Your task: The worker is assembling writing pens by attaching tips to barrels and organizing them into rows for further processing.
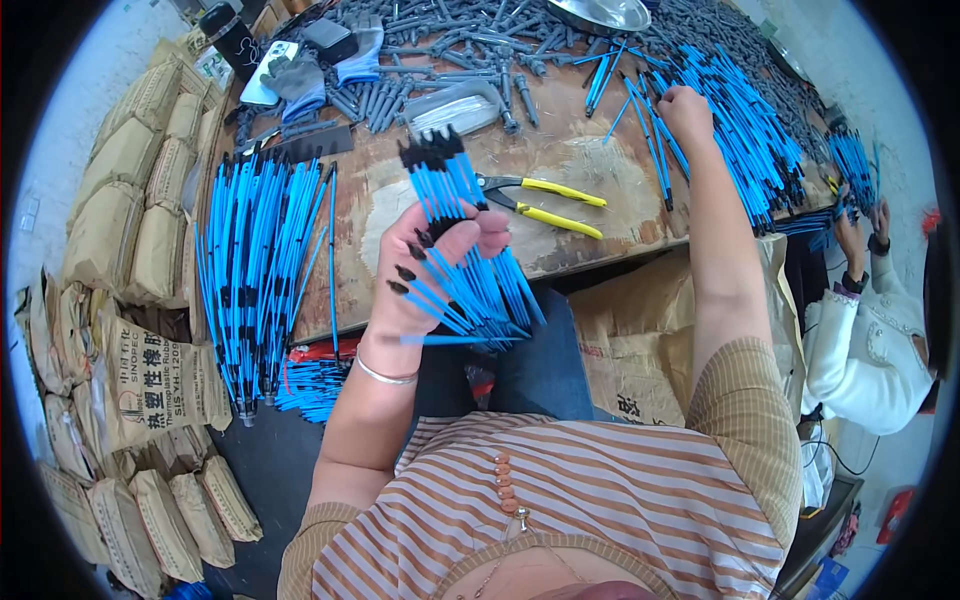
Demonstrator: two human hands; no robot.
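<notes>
While the left hand [425,270] is clenched around a fanned bundle of thin blue plastic rods with black tips [462,240], holding it upright above the near edge of the worn wooden worktable [570,160], the right hand [686,108] stretches far out over the tabletop and rests on a heap of loose blue rods [745,130] at the table's right side; its fingers curl down among the rods, but I cannot tell whether they actually pinch one. The held bundle spreads out both above and below the fist, its black ends pointing up toward the table's middle and its lower ends splaying over the person's lap. A thin silver bangle [385,375] circles the left wrist. Just beyond the bundle, a pair of yellow-handled pliers [545,200] lies flat on the wood, apart from both hands. On the left part of the table a long sheaf of blue-and-black rods [262,270] lies lengthwise, its near ends hanging over the edge. Farther back sits a mass of dark grey plastic pieces [450,50], a grey and blue work glove [300,80] and a shiny metal bowl [605,12]. Tan paper sacks [130,200] are stacked along the floor to the left. At the far right, another person in a white sleeve [870,340] handles more blue rods.
</notes>
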